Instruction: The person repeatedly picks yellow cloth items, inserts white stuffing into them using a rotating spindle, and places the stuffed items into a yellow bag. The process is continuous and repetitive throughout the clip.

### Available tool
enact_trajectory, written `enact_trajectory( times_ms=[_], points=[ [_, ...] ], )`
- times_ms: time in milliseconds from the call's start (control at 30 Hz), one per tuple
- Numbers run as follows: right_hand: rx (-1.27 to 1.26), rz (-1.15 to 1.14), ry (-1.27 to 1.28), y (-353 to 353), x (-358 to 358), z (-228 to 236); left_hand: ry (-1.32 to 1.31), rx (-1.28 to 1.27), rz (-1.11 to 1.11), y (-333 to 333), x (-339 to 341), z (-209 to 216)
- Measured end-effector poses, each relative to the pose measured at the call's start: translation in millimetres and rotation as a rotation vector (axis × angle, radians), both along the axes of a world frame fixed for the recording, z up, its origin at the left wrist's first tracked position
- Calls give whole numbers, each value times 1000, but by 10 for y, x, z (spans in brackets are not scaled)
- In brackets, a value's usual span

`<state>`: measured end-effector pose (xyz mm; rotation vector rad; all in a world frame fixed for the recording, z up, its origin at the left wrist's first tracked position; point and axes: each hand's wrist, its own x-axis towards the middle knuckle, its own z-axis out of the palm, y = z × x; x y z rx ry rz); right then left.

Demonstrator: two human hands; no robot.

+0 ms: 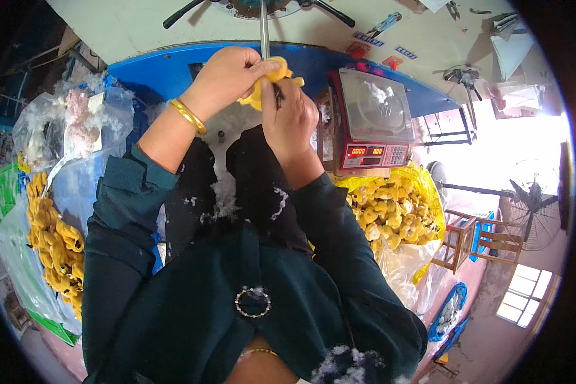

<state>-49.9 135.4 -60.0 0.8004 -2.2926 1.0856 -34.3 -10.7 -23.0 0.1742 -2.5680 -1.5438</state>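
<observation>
Both of my hands are closed on a small yellow plush toy [277,66], up at the end of a narrow metal tube [264,31]. My left hand [227,78], with a gold bangle at its wrist, pinches the toy's upper part between thumb and fingers. From below and to the right, my right hand [290,120] grips the lower part, where a dark patch shows by the fingers. The tube comes down from the far edge and meets the toy. Whether its tip sits inside the toy is hidden by my fingers.
A red digital scale [374,112] stands right of my hands, above a yellow sack of plush pieces [393,208]. More yellow plush pieces [52,246] lie left, near a clear bag [118,115] with fluff. Pliers [385,24] lie on the pale tabletop [137,22]. White fluff dots my lap.
</observation>
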Motion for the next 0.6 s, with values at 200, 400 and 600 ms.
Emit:
enact_trajectory(
  times_ms=[200, 400, 600],
  points=[
    [-584, 236, -853, -115, -555, -127, -47, -394, 43, 12, 109, 10],
    [-591, 398, -1161, -432, -1244, 109, 28, -485, 37, 268, 371, 290],
    [-504, 237, -928, -279, -823, -6, 101, -513, 122, 264, 406, 78]
  ],
)
